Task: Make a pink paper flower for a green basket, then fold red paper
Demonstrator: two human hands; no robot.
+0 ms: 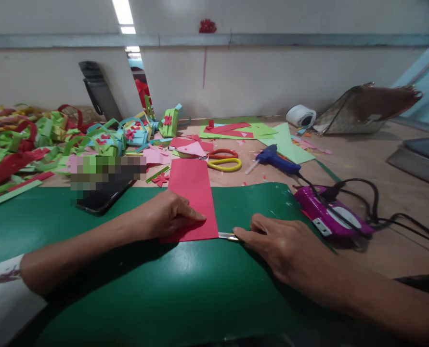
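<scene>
Red rectangular paper sheet (191,185) shows no visible cut as the left hand (169,212), fingers bunched, presses it and the right hand (282,241) pinches a slim silver blade (227,236).

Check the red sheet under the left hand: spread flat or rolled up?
The red sheet is spread flat: its broad face and straight sides show around the left hand.
</scene>
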